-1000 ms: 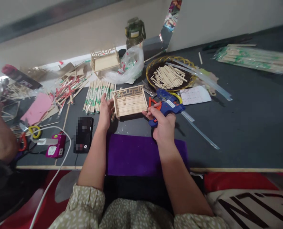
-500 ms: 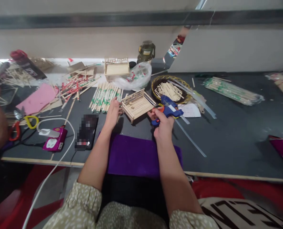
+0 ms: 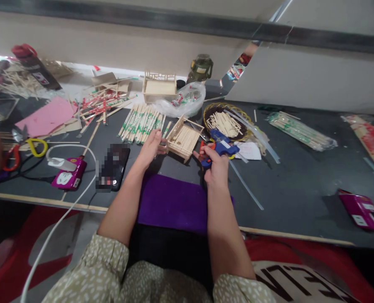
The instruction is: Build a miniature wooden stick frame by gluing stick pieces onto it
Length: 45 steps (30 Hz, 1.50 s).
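A miniature bed frame (image 3: 185,141) made of light wooden sticks, with a slatted base and raised rails, stands at mid-table at an angle. My left hand (image 3: 151,147) is at its left side, thumb and fingers apart, fingertips against or very near the edge; the exact contact is hard to see. A blue glue gun (image 3: 223,147) with an orange part is gripped in my right hand (image 3: 217,162). The extended fingers of that hand come close to the bed frame's right corner. A clear glue stick (image 3: 246,185) lies to the right of the hand.
Behind are a basket (image 3: 248,118) of short sticks, wrapped chopsticks (image 3: 141,124), a plastic bag (image 3: 189,101) and a second wooden model (image 3: 160,90). A phone (image 3: 114,166), scissors (image 3: 16,151) and a white cable (image 3: 59,223) are leftward. A purple cloth (image 3: 172,204) lies in front.
The bed frame has turned on the table, its near side now facing more toward me. My left hand has shifted slightly right with it. The glue gun stays in my right hand.
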Tool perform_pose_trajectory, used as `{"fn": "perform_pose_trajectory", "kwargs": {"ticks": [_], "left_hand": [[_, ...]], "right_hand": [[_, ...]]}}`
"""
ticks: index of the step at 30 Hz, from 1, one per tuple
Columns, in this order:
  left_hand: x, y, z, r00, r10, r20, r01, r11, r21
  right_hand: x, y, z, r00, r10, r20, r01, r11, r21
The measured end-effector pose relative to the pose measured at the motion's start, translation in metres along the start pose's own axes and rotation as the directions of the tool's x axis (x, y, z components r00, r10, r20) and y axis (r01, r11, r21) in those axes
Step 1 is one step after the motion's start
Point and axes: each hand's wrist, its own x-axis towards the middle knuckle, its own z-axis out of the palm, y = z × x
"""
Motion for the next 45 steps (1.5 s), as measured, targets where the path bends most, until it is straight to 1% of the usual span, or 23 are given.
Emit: {"fn": "perform_pose_trajectory", "kwargs": {"ticks": [2,4,6,9,14,21,26,28,30,32,33,36,38,41,45], "left_hand": [[-0.005,0.003,0.002,0.996,-0.076,0.051,0.077,0.997,-0.025],[-0.009,0.005,0.002,0.985,-0.145,0.096,0.147,0.989,-0.014],[-0.011,0.006,0.002,0.976,-0.176,0.13,0.175,0.984,0.02],[-0.012,0.006,0.0,0.968,-0.188,0.164,0.185,0.982,0.034],[-0.01,0.006,-0.001,0.961,-0.195,0.194,0.205,0.978,-0.033],[-0.011,0.005,0.002,0.975,-0.154,0.161,0.16,0.987,-0.021],[-0.011,0.004,0.004,0.976,-0.141,0.165,0.144,0.99,-0.006],[-0.01,0.002,0.006,0.974,-0.129,0.184,0.131,0.991,0.001],[-0.009,-0.001,0.007,0.971,-0.116,0.21,0.116,0.993,0.011],[-0.009,-0.003,0.008,0.967,-0.106,0.232,0.105,0.994,0.02],[-0.009,-0.004,0.008,0.965,-0.103,0.24,0.1,0.995,0.023],[-0.01,-0.005,0.01,0.964,-0.09,0.252,0.087,0.996,0.022],[-0.01,-0.005,0.011,0.967,-0.075,0.242,0.073,0.997,0.018],[-0.01,-0.006,0.013,0.972,-0.063,0.225,0.058,0.998,0.026],[-0.008,-0.009,0.015,0.977,-0.037,0.209,0.025,0.998,0.062]], "right_hand": [[0.001,0.002,-0.001,1.0,0.008,0.001,-0.008,1.0,0.017],[0.004,0.003,-0.002,1.0,0.012,0.004,-0.012,0.999,0.032],[0.008,0.004,-0.005,1.0,0.016,0.003,-0.016,0.999,0.039],[0.01,0.006,-0.009,1.0,0.023,-0.013,-0.023,0.999,0.033],[0.011,0.009,-0.012,0.999,0.039,-0.006,-0.039,0.999,0.014],[0.009,0.01,-0.01,0.999,0.044,0.022,-0.044,0.999,0.005],[0.009,0.005,-0.011,1.0,-0.025,-0.001,0.025,0.999,-0.031],[0.006,0.0,-0.013,0.994,-0.106,-0.029,0.105,0.994,-0.042],[-0.003,-0.006,-0.016,0.974,-0.223,-0.035,0.22,0.972,-0.081],[-0.016,-0.012,-0.02,0.951,-0.308,0.025,0.308,0.939,-0.152],[-0.024,-0.014,-0.023,0.946,-0.314,0.08,0.323,0.926,-0.194],[-0.046,-0.015,-0.029,0.932,-0.255,0.259,0.334,0.883,-0.331],[-0.057,-0.011,-0.031,0.914,-0.21,0.348,0.343,0.857,-0.385],[-0.064,-0.002,-0.031,0.898,-0.177,0.403,0.361,0.819,-0.446],[-0.066,0.008,-0.031,0.897,-0.173,0.406,0.39,0.739,-0.549]]}}
